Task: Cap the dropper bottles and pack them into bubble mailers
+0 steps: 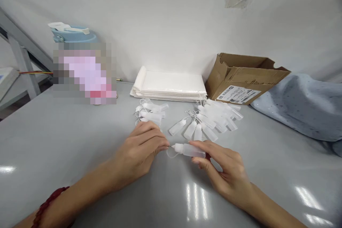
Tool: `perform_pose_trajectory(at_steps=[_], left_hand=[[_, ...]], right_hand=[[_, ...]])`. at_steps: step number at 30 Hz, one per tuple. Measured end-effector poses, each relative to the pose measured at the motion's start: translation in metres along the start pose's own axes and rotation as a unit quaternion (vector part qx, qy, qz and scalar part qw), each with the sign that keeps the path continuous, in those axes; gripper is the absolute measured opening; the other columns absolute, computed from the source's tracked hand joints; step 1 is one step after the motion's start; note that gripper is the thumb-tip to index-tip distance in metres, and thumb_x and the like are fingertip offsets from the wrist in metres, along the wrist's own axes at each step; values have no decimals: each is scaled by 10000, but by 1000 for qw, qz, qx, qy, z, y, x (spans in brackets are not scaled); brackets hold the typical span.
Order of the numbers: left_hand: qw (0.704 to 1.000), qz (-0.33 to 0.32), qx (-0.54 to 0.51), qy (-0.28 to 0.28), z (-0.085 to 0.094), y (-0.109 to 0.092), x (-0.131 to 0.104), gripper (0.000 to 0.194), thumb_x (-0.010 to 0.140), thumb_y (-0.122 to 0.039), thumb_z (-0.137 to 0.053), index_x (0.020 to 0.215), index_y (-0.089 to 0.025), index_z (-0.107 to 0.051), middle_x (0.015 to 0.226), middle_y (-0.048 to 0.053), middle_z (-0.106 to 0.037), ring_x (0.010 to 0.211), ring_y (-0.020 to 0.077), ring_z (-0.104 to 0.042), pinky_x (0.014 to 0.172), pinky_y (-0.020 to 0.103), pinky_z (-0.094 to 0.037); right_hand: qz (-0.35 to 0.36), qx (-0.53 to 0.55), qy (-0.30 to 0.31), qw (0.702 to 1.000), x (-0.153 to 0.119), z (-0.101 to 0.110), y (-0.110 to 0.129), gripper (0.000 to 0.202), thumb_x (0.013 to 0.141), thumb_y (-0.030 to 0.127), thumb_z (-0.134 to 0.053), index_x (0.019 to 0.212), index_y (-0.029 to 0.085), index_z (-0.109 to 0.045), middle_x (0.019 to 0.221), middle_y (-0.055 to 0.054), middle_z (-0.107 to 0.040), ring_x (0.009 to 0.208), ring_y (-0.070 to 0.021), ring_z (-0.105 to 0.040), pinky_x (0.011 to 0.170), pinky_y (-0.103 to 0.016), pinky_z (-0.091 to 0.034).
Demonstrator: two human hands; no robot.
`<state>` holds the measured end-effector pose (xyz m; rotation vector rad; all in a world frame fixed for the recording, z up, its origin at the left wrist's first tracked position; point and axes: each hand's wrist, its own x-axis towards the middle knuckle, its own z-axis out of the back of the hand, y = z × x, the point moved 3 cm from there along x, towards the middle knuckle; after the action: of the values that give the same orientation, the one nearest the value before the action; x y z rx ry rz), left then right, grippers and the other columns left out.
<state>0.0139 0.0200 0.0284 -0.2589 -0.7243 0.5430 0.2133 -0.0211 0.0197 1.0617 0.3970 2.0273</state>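
My right hand [224, 167] grips a small translucent bottle [190, 150] by its body, between thumb and fingers. The bottle lies sideways, its white neck and thin tip pointing left. My left hand [145, 146] is pinched at that tip; the small piece between its fingertips is mostly hidden. A thin loop of strap hangs under the neck. Behind my left hand lies a small group of similar bottles [152, 115]. A larger pile of such bottles [213, 117] spreads behind my right hand.
A stack of white sheets or envelopes [171, 85] rests against the wall. An open cardboard box [245, 80] stands right of it, beside grey-blue cloth [304, 103]. At the back left is a blue-lidded item [74, 35], mostly blurred out. All stand on a grey table [66, 128].
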Motion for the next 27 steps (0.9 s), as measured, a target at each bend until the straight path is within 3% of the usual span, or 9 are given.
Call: perform_pose_trajectory(at_steps=[3,6,9,14,17,20,23,27], left_hand=[[1000,-8,-2,-19,1,0,0,218,906,-45,-455,879,-189,-617,744,14,-679,758,155,-545,701,293,-451],[1000,12,-13,0,1,4,-1,127,883,-101,-559,947,-192,-619,813,20,-688,798,166,-559,755,316,-458],[997,50,-53,23,0,6,-2,157,867,-156,-613,1020,-192,-612,879,30,-678,856,176,-556,806,334,-454],[989,87,-111,38,-1,7,-1,123,895,-114,-530,879,-179,-632,798,10,-656,795,150,-542,761,292,-448],[983,145,-109,28,10,18,1,128,896,-185,-545,821,-192,-648,776,0,-657,773,146,-563,728,265,-447],[969,237,-65,-30,31,40,1,140,877,-294,-583,798,-208,-662,802,-5,-672,761,152,-586,716,257,-447],[959,280,-9,-50,45,58,0,186,851,-370,-598,790,-215,-681,836,7,-685,786,176,-592,693,263,-443],[957,288,13,-42,43,70,-1,223,853,-391,-577,848,-211,-708,877,27,-697,859,201,-600,701,280,-454]], right_hand=[[-4,5,3,1000,0,1,0,287,868,101,-541,1139,169,-606,749,-44,-678,545,-133,-554,467,-250,-479],[-4,0,-13,1000,1,2,-1,296,865,103,-552,1144,188,-602,781,-42,-691,549,-129,-563,475,-246,-489],[-1,-4,-21,1000,0,1,-1,308,866,103,-557,1156,202,-592,804,-41,-694,563,-127,-572,487,-245,-501],[-21,-19,-24,999,0,-3,-1,279,875,128,-562,1142,210,-557,842,-37,-684,557,-114,-572,483,-228,-513],[-83,2,-45,996,0,-6,-5,337,876,150,-562,1188,240,-471,980,-55,-650,659,-124,-623,533,-238,-554],[-105,-22,-48,993,0,-7,-8,351,887,144,-533,1207,245,-432,1075,-84,-610,800,-155,-637,590,-274,-573],[-12,-129,0,992,2,-9,-9,324,898,111,-507,1209,181,-452,1062,-120,-614,916,-188,-625,696,-307,-571],[113,-206,50,971,11,-7,-14,286,898,78,-498,1179,132,-492,1135,-164,-611,1047,-235,-584,845,-383,-517]])
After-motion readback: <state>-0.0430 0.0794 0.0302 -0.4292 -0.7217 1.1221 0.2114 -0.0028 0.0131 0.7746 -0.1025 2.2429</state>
